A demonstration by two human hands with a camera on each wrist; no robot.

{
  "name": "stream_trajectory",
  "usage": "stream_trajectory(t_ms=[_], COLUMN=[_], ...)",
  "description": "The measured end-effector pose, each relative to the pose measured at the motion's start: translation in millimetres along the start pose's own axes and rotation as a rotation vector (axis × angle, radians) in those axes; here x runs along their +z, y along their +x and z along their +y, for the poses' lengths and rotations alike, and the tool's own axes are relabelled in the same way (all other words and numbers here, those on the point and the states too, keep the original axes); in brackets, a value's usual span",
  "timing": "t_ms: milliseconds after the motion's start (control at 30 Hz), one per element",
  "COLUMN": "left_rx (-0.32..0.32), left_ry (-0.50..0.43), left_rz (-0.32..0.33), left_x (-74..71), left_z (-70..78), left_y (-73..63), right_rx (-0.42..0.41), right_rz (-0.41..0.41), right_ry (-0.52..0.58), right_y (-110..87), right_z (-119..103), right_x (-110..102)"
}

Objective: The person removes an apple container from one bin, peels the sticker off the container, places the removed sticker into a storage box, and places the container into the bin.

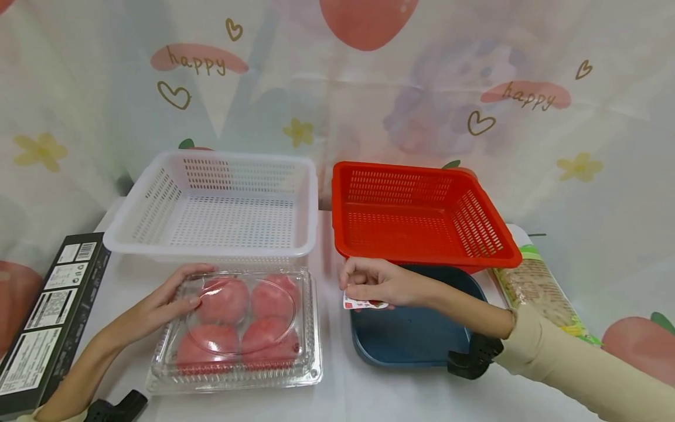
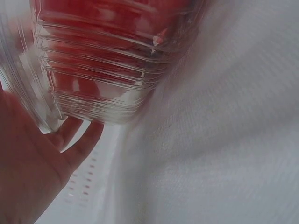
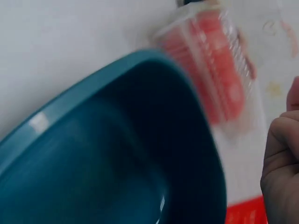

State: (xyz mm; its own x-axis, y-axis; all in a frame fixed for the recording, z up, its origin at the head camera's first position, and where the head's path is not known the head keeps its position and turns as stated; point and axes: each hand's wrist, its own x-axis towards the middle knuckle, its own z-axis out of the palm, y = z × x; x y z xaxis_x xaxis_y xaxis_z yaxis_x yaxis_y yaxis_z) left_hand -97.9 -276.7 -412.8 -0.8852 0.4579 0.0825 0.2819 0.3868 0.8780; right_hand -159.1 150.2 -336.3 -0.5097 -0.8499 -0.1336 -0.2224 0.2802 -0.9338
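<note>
A clear plastic clamshell box [image 1: 311, 328] holds several round red fruits [image 1: 224, 300] beneath its lid. My left hand [image 1: 166, 302] grips the box's far left corner, its thumb on the lid. Seen from the left wrist, the fingers [image 2: 86, 142] curl at the rim beside the ribbed wall. Between the fingers and thumb of my right hand [image 1: 379, 282] is a small white label [image 1: 364, 303] with red print. That hand is over the back left of a dark blue basin [image 1: 411, 351]. In the right wrist view the label is hidden.
Behind the box stands a white slotted basket [image 1: 211, 249], and to its right a red one [image 1: 422, 258]. A black box with white labels [image 1: 53, 293] lies at far left. Right of the basin is a green-and-clear food packet [image 1: 543, 281]. A printed cloth [image 1: 343, 105] hangs behind everything.
</note>
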Motion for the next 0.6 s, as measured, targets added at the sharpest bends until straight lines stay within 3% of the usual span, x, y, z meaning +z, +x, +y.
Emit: stream_trajectory(t_ms=[300,433,600], left_rx=[-0.009,-0.008,-0.006], left_ry=[0.011,0.005,-0.001], left_rz=[0.008,0.007,0.005], left_x=[-0.6,0.0,0.5], left_z=[3.5,4.1,2.9], left_y=[-0.5,-0.6,-2.0], right_rx=[0.241,0.279,0.288], right_rz=[-0.048,-0.052,-0.076], right_ry=[-0.203,-0.309,-0.356], right_y=[-38.7,-46.9,-53.5], right_z=[20.4,34.3,46.1], right_x=[-23.6,-24.3,-21.2])
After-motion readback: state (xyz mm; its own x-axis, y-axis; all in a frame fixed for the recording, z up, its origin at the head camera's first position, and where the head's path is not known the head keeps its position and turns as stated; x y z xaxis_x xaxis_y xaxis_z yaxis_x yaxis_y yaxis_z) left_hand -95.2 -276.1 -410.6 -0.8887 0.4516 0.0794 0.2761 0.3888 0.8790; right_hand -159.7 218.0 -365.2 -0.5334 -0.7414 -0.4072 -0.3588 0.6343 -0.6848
